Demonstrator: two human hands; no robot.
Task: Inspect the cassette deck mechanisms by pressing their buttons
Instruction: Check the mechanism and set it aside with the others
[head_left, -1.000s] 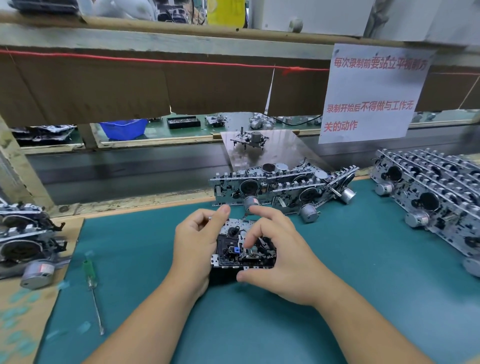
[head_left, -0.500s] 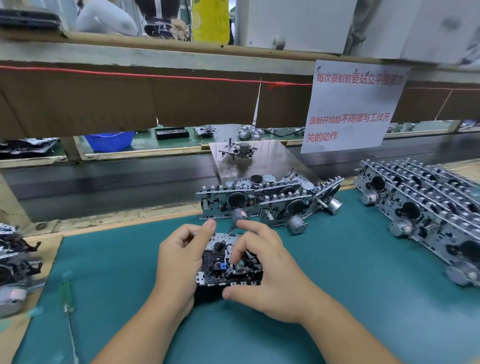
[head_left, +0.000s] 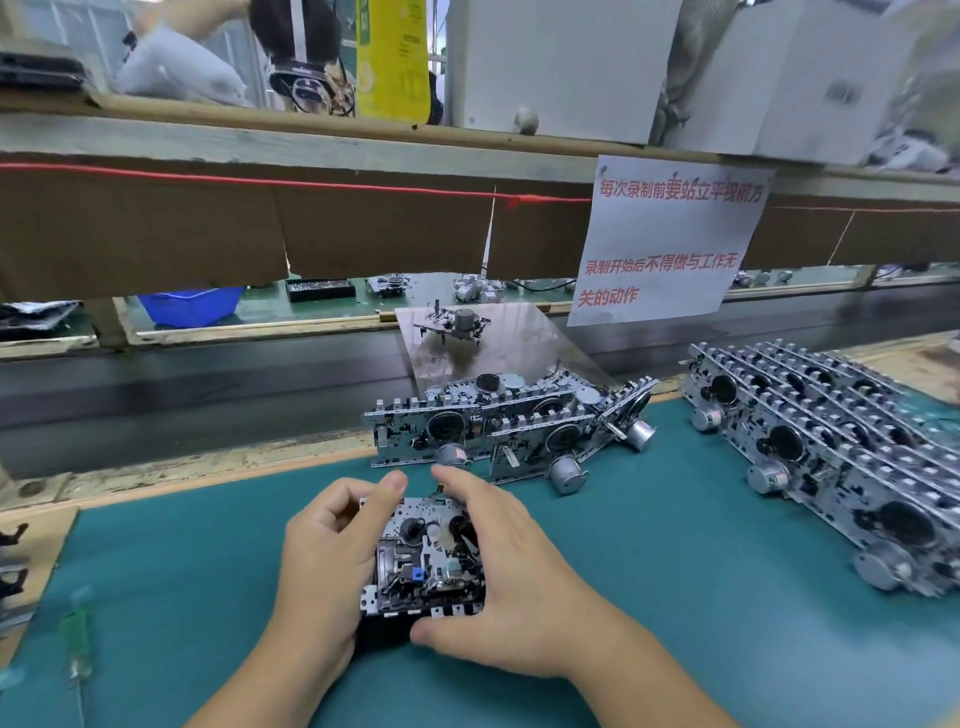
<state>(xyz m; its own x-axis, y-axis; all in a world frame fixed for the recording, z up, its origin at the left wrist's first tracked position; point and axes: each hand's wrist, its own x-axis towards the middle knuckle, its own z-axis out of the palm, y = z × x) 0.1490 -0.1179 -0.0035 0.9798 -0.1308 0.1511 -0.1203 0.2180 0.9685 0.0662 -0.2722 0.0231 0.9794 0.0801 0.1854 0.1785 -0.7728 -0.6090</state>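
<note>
A small metal cassette deck mechanism (head_left: 423, 564) with a blue part on its near side sits between both hands, low over the teal mat (head_left: 675, 597). My left hand (head_left: 324, 561) grips its left edge, thumb laid over the far left corner. My right hand (head_left: 511, 577) holds the right edge, its fingers curled over the top and its thumb under the near rim where the row of buttons is.
A short row of mechanisms (head_left: 498, 428) leans together just beyond my hands. A larger stack (head_left: 826, 447) fills the right side of the mat. A green screwdriver (head_left: 78, 644) lies at the left. A conveyor belt (head_left: 208, 384) runs behind the mat under a paper sign (head_left: 670, 239).
The view has tilted up and shifted right, so the left-hand pile has slid out of frame. My right fingers have moved off the mechanism's middle toward its right edge.
</note>
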